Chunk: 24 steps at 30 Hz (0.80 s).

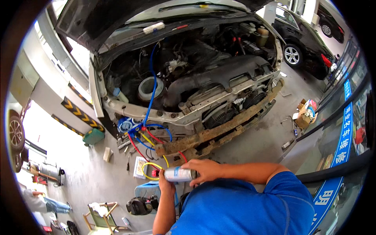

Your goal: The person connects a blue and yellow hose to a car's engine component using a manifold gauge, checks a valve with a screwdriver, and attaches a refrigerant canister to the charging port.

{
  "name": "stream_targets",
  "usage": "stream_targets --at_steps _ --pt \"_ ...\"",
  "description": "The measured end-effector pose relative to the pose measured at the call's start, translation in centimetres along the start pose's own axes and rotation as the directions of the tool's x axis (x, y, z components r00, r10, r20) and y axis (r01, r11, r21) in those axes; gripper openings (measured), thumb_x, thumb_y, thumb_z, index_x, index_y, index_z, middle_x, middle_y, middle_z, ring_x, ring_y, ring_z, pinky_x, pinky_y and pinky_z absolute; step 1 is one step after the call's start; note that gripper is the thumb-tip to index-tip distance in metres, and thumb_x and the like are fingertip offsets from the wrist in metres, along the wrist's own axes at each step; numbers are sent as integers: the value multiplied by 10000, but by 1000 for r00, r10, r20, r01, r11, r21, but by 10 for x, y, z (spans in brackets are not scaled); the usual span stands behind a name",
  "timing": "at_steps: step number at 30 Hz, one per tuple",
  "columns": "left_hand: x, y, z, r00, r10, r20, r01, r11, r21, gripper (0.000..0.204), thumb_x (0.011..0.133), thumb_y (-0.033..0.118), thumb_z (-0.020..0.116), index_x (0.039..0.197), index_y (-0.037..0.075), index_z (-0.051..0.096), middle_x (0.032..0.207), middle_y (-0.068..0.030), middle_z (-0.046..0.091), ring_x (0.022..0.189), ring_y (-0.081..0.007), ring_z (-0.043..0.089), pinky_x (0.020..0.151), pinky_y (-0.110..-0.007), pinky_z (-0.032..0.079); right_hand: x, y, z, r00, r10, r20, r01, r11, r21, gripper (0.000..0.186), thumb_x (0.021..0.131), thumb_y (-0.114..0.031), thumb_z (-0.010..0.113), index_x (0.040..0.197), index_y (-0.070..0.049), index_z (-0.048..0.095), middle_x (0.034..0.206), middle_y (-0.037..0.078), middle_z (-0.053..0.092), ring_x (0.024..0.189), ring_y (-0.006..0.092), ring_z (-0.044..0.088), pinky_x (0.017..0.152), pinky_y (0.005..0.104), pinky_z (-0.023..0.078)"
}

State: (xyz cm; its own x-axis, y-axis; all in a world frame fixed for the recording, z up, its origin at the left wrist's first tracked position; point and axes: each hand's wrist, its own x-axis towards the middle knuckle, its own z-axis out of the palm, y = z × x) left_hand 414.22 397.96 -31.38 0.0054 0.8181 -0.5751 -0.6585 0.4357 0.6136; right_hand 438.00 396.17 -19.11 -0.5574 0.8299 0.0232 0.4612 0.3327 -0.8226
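Note:
A silver-and-white metal can (178, 174) lies on its side between my hands, in front of my chest. My right hand (200, 171) is wrapped around its right end. At the left end, my left hand (164, 182) is closed on a red valve fitting (155, 173); its fingers are partly hidden. A yellow hose (145, 169) loops beside that fitting. Farther away, a blue gauge set (126, 126) rests at the car's front left corner, with red, yellow and blue hoses by it. The blue hose (150, 98) runs up into the engine bay.
The car's hood (90, 23) is raised, and its bare, rusty bumper beam (219, 135) faces me. A folding stool (102, 217), a black case (140, 205) and a green container (93, 136) stand on the left. A cardboard box (304, 115) sits at right, near a black car (303, 43).

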Motion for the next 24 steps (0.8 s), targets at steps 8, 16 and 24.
stream_targets --at_steps 8,16,24 --pt "19 -9 15 993 71 91 -78 994 75 368 949 395 499 995 58 641 824 -73 645 764 -188 604 731 -352 478 -9 50 28 741 513 432 -587 184 788 792 912 -726 275 1288 -70 510 979 117 670 724 218 641 650 332 520" --pt "-18 0 25 998 61 -32 -46 938 345 411 934 444 476 881 75 648 710 -43 601 639 -142 524 587 -305 413 -22 33 29 940 307 151 -328 680 656 801 838 -271 712 1445 -113 213 1248 148 476 1093 272 555 796 370 526" --pt "-29 -5 18 947 290 139 -321 881 346 396 983 363 431 840 43 615 805 -42 614 739 -135 539 705 -295 438 -29 42 36 875 359 326 -444 320 837 777 849 -485 667 1384 -14 359 1195 174 546 1046 273 587 861 391 517"
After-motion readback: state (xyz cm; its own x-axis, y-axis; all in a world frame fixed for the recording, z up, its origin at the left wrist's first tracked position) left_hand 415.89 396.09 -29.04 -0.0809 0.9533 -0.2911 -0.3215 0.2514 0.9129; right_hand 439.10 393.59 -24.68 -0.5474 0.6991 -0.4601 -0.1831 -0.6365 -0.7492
